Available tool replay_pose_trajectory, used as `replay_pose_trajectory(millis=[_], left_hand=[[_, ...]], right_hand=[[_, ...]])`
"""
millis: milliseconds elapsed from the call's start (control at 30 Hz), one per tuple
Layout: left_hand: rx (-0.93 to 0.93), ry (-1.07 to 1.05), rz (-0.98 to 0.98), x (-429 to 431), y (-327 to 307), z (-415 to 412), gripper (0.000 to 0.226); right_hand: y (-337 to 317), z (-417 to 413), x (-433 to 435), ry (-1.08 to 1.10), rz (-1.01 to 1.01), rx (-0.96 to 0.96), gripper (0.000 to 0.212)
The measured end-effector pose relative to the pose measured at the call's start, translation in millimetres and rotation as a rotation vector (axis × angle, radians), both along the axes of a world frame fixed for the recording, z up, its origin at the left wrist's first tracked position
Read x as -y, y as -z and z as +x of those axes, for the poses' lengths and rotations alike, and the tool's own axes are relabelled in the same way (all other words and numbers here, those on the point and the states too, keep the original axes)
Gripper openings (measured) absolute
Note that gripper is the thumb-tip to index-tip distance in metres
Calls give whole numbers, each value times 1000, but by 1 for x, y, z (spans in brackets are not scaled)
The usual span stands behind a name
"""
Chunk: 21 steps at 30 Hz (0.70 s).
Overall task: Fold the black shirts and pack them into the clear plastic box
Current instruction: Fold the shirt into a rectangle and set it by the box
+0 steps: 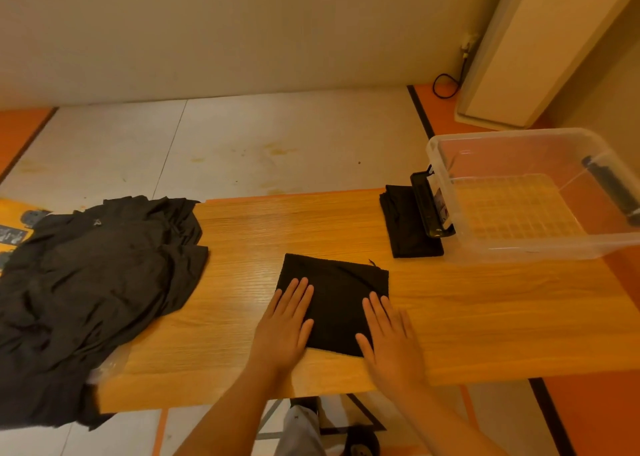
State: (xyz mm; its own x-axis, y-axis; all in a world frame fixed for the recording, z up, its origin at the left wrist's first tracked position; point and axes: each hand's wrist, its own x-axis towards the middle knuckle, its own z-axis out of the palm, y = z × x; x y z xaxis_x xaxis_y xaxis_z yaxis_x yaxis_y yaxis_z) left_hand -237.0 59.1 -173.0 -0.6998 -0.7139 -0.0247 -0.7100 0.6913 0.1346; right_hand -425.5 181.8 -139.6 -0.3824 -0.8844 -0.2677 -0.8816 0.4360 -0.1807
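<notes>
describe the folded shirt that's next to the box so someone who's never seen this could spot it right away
Start at the clear plastic box at the right end of the wooden table. Pressed against its left wall, below the black latch, lies a narrow folded black shirt. Unlike the square folded one under both hands or the loose heap at the left, nobody touches it.

Cut off and covered

The box runs off the right edge; the shirt pile off the left; hands cover the folded shirt's near corners.
</notes>
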Motion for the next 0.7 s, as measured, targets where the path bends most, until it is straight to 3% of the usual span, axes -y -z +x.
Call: replay_pose_trajectory(millis=[100,200,333,433,567,700], left_hand=[[106,155,-125,44,-9,10,54],[72,54,-170,57,-35,4,57],[-72,34,-76,4,-37,-6,58],[-108,34,56,-37,-23,3,56],[0,12,84,-62,-12,23,66],[2,62,72,-68,-9,36,93]], right_hand=[[-7,23,-11,9,2,58,77],[-21,48,-18,-39,-75,103,79],[-38,51,-2,-183,-240,150,62],[-30,38,23,-326,-201,69,61],[-4,19,25,-457,-68,43,77],[-6,17,14,-513,12,116,103]])
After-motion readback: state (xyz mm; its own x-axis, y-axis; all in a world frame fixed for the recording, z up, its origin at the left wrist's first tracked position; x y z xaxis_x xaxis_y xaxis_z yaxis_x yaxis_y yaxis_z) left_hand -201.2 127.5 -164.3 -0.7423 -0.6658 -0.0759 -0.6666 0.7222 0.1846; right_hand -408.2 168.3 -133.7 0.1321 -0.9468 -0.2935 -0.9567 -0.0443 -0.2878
